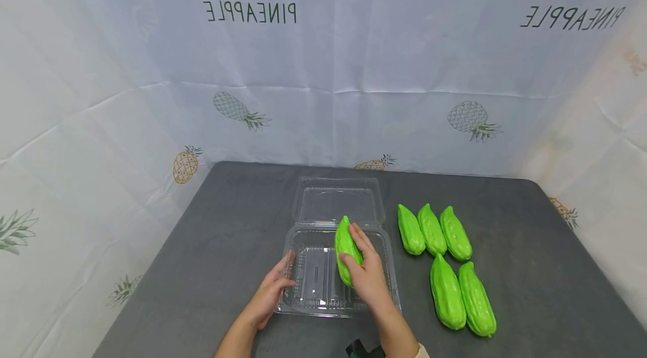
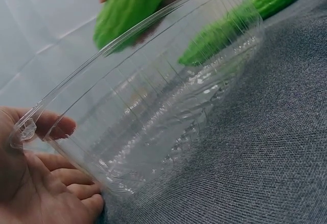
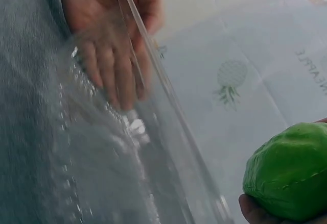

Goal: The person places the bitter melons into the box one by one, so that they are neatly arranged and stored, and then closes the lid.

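Observation:
My right hand (image 1: 371, 276) grips a bright green, bumpy bitter melon (image 1: 345, 251), thumb on one side and fingers on the other. It is held over the right half of an open clear plastic clamshell container (image 1: 315, 310). In the right wrist view, the blunt end of this bitter melon (image 3: 286, 173) shows above the container's rim. My left hand (image 1: 268, 293) holds the container's left side. The left wrist view shows the thumb (image 2: 59, 125) over the rim and the other fingers along the outside wall. No bitter melon is visible lying inside the container.
Several more bitter melons (image 1: 429, 229) lie right of the container in two rows on the grey tabletop (image 1: 227, 206). The container's lid (image 1: 338, 200) lies folded back at the far side. A pineapple-print cloth (image 1: 328, 54) hangs behind. A dark object (image 1: 359, 349) shows by my right forearm.

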Tool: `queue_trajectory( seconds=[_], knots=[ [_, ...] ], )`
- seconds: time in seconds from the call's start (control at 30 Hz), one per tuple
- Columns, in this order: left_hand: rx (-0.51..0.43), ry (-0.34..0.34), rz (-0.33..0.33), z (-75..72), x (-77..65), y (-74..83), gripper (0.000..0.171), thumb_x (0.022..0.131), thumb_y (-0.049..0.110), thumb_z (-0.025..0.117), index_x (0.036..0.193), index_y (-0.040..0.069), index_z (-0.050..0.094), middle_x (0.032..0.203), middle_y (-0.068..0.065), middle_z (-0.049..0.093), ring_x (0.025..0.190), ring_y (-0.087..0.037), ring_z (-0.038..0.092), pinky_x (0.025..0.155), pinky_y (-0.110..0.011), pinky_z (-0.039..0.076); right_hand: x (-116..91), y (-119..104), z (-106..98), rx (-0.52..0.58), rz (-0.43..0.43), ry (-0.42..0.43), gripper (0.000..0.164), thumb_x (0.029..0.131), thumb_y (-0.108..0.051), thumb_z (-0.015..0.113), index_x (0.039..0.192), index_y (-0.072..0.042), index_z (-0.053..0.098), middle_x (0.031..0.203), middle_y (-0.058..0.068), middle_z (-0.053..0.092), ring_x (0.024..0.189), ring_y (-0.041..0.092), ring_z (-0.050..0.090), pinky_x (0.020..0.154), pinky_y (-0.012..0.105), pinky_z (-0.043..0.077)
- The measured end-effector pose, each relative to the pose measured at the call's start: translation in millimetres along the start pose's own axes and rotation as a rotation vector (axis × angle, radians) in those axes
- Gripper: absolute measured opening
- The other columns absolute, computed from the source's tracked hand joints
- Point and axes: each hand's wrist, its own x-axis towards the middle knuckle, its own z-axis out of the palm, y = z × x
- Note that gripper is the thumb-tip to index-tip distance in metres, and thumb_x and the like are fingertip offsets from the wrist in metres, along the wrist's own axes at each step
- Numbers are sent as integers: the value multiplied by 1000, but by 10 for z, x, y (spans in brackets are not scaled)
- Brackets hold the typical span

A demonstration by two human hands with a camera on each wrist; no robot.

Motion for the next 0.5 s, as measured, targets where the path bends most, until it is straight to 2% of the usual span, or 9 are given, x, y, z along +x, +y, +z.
queue_trajectory(
  seconds=[0.17,0.27,0.37,0.5],
  knots=[
    [-4,3,-4,1,-2,6,71,89,0,41,147,-5,2,156,-20,-4,143,-32,-9,100,-2,15,20,-29,187,38,-14,-1,56,82,-1,60,137,-1,45,147,14,38,136,35,33,107,51,34],
    [5,9,-18,-1,4,5,68,92,3,40,148,-5,1,156,-19,-4,143,-32,-8,110,-17,9,42,-40,266,46,-26,3,56,81,-1,61,136,-1,47,146,15,40,135,35,34,108,51,33],
    [17,20,-30,1,17,-2,64,97,10,37,147,-6,1,156,-19,-3,143,-32,-7,113,-36,1,61,-37,328,36,-35,3,56,81,-2,61,135,0,47,145,16,41,134,36,36,107,51,34],
    [35,30,-29,0,26,-15,61,101,21,33,147,-8,2,156,-21,-1,143,-33,-6,114,-46,-1,82,-16,401,33,-24,-9,56,81,-3,61,135,1,46,145,18,39,134,38,36,106,53,35]
  ],
)
